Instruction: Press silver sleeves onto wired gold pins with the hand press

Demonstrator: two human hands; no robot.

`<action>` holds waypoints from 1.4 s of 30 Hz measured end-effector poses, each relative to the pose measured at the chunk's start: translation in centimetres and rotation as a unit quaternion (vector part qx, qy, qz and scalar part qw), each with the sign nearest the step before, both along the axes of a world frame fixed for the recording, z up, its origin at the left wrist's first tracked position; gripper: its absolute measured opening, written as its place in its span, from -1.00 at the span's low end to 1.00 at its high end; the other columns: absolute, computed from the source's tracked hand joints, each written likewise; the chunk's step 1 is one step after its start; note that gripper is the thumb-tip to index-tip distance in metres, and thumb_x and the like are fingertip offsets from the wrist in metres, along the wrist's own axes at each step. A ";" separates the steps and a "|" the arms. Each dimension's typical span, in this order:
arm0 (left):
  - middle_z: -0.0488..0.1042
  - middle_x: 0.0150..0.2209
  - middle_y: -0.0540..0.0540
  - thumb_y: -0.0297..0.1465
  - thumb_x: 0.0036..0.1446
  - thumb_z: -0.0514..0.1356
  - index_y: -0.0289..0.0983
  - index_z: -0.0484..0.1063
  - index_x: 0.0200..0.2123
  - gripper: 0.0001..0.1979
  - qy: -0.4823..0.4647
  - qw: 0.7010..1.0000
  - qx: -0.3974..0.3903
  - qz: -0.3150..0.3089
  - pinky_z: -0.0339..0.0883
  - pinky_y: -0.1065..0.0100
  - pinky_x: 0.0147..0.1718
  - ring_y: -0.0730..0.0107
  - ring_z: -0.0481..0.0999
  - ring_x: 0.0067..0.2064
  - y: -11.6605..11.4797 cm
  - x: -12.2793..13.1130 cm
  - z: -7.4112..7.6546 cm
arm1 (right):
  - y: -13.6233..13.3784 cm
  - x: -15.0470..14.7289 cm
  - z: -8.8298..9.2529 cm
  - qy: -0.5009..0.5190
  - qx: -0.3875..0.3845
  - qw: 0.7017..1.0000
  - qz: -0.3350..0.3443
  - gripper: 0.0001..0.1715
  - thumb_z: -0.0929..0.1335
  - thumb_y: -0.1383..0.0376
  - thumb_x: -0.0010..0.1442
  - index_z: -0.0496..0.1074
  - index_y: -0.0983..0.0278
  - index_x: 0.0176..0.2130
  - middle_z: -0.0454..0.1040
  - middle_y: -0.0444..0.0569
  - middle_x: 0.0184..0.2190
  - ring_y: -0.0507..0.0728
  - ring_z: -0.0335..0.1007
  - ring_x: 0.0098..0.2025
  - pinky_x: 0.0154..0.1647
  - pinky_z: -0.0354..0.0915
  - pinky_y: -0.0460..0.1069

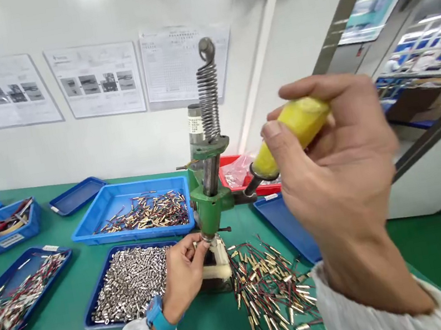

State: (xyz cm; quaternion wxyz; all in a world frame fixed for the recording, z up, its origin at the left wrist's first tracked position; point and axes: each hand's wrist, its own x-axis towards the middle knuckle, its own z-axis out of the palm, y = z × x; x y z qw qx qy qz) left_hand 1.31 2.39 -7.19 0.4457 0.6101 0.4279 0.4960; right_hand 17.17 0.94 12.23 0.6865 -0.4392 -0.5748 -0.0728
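Note:
A small green hand press [211, 194] with a tall coil spring stands on the green table. My right hand [337, 168] is wrapped round the yellow grip of its lever [289, 134], raised high. My left hand [185, 275], with a blue wristband, pinches a small part I cannot make out at the press's white base [218, 261], right under the ram. A loose pile of brass-tipped wired pins [268, 286] lies on the table just right of the press.
A blue tray of silver metal sleeves [128, 284] sits left of the press. Behind it is a blue tray of brass pins [144, 211]. More blue trays [8, 296] lie at left, one blue tray [285, 224] at right, a red bin [242, 172] behind.

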 end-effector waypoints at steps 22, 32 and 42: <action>-0.03 -0.59 0.20 -0.28 -0.06 0.49 -0.36 0.59 -0.19 -0.61 -0.448 0.874 -0.185 -0.039 -0.14 0.53 -0.63 0.64 -0.13 -0.58 0.5 -2.5 1.0 | -0.6 7.2 -14.8 0.084 -0.298 0.951 0.022 -0.41 0.42 -0.08 0.09 0.48 0.24 -0.03 0.59 0.10 -0.16 0.20 0.57 -0.29 -0.31 0.51 0.06; 0.39 -0.49 0.07 -0.37 -0.04 0.46 -0.34 0.58 -0.28 -0.75 -0.299 0.931 -0.150 0.146 0.15 0.55 -0.57 0.61 0.24 -0.53 6.9 -5.9 3.7 | -0.4 6.1 -21.3 -0.292 -0.448 0.843 0.048 -0.58 0.19 0.27 0.32 0.54 0.24 -0.02 0.55 0.10 -0.07 0.22 0.48 -0.04 0.01 0.34 0.07; 0.49 -0.46 -0.07 -0.48 0.16 0.33 -0.43 0.57 -0.33 -0.91 -0.283 0.911 -0.287 0.083 0.30 0.64 -0.60 0.63 0.41 -0.53 2.7 -7.5 0.6 | 0.7 4.9 -21.5 -0.322 -0.449 0.833 0.004 -0.73 0.27 0.39 0.24 0.57 0.23 -0.31 0.56 0.05 -0.26 0.23 0.43 -0.15 -0.15 0.19 0.05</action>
